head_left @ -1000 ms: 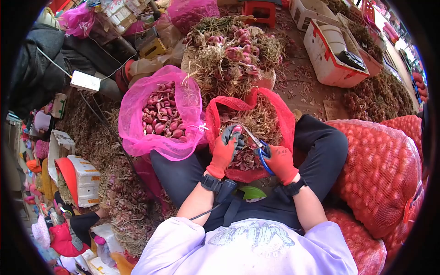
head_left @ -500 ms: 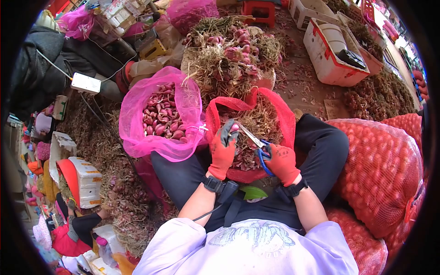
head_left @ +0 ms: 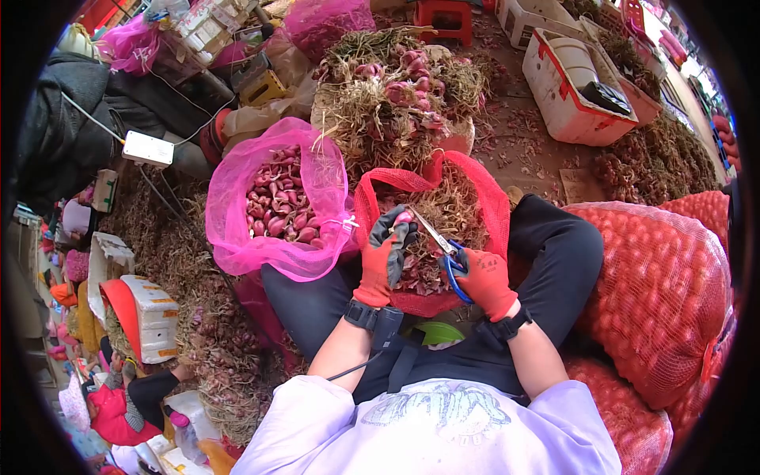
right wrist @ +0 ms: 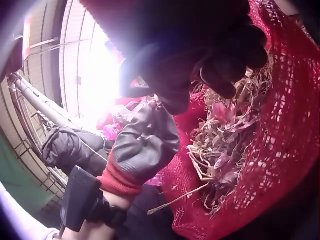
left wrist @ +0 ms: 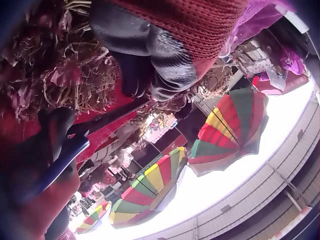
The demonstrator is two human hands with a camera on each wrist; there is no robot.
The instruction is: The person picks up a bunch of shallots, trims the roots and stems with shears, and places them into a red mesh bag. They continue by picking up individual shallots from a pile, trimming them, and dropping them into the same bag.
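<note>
My left hand (head_left: 385, 252), in a red glove with grey coating, pinches a small pink-red shallot (head_left: 404, 217) at its fingertips. My right hand (head_left: 485, 281), gloved alike, grips blue-handled scissors (head_left: 457, 277). Their blades point up and left, with the tips right by the shallot. Both hands are over a red mesh bag (head_left: 497, 207) between the person's legs, holding dry stalks and skins (head_left: 455, 204). In the right wrist view the left glove (right wrist: 147, 145) shows its grey side, and the dark right hand covers most of the shallot.
To the left, a pink mesh bag (head_left: 226, 233) holds loose shallots (head_left: 277, 198). Ahead lies a heap of shallots with dry stalks (head_left: 404, 103). Filled red mesh sacks (head_left: 649, 293) stand close on the right. A white foam box (head_left: 574, 111) is at the far right.
My left hand has shifted slightly left and turned, so more of its grey coating shows, with the shallot still in its fingers. The scissors stay close beside the shallot.
</note>
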